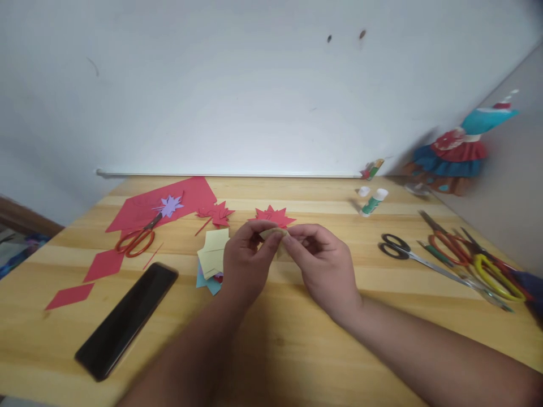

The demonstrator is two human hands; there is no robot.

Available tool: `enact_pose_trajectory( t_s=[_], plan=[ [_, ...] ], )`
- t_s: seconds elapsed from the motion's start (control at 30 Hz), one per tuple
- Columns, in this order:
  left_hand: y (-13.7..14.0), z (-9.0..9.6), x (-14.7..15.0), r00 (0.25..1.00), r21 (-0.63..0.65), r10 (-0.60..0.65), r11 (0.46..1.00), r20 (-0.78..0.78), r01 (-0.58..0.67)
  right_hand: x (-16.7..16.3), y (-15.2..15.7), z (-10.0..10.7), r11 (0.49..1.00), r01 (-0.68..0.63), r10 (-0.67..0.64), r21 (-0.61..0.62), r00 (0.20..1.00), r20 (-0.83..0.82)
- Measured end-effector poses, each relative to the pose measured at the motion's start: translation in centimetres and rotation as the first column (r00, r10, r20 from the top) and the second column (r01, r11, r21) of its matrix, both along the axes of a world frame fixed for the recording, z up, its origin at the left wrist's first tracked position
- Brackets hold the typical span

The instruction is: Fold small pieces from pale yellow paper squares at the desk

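Observation:
My left hand (pixel 250 257) and my right hand (pixel 324 263) meet over the middle of the table. Between their thumbs and fingers they pinch a small piece of pale yellow paper (pixel 268 232), mostly hidden by the fingertips. Just behind the hands lies a red paper leaf (pixel 274 216). Another red paper leaf (pixel 217 213) with a thin stem rests to its left. Beside my left hand is a loose pile of yellow paper squares (pixel 212 257), with blue paper (pixel 206 282) under it.
At left are a black phone (pixel 127 322), red-handled scissors (pixel 138 240), a purple paper leaf (pixel 171 206), a red sheet (pixel 195 192) and red offcuts (pixel 104 265). A glue stick (pixel 373 202) stands at back right; black-handled scissors (pixel 396 247) and yellow-handled scissors (pixel 494 277) lie at right.

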State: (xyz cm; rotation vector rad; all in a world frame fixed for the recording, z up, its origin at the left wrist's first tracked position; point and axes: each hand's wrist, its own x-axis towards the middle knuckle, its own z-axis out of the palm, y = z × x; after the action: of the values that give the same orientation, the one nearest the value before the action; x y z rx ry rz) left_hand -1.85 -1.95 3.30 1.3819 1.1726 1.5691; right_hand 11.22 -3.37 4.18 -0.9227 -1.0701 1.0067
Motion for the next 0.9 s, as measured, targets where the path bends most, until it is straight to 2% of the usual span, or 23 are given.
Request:
enact_pose_trajectory(
  t_s=[0.1,0.23,0.4,0.67,0.9],
  plan=[
    [-0.1,-0.1,-0.1,0.99,0.123,0.088,0.99,-0.11,-0.074,0.0,0.2,0.0,0.999,0.01,-0.01,-0.034,1.0,0.002],
    [-0.2,-0.1,-0.4,0.939,0.363,0.213,0.926,-0.27,-0.106,0.1,0.3,0.3,0.992,-0.052,0.055,-0.112,0.998,0.023],
    [-0.2,0.5,-0.8,0.879,0.499,0.297,0.863,-0.373,-0.08,0.1,0.1,0.6,0.986,-0.059,0.064,-0.153,0.997,0.033],
    [-0.3,0.7,-1.1,0.842,0.605,0.266,0.791,-0.47,0.088,0.0,0.0,1.1,0.992,-0.056,0.051,-0.111,0.998,-0.047],
    [-0.5,0.8,-1.6,0.844,0.58,0.182,0.795,-0.505,0.175,0.2,0.3,0.3,0.982,-0.12,0.099,-0.148,0.984,-0.146]
  ],
)
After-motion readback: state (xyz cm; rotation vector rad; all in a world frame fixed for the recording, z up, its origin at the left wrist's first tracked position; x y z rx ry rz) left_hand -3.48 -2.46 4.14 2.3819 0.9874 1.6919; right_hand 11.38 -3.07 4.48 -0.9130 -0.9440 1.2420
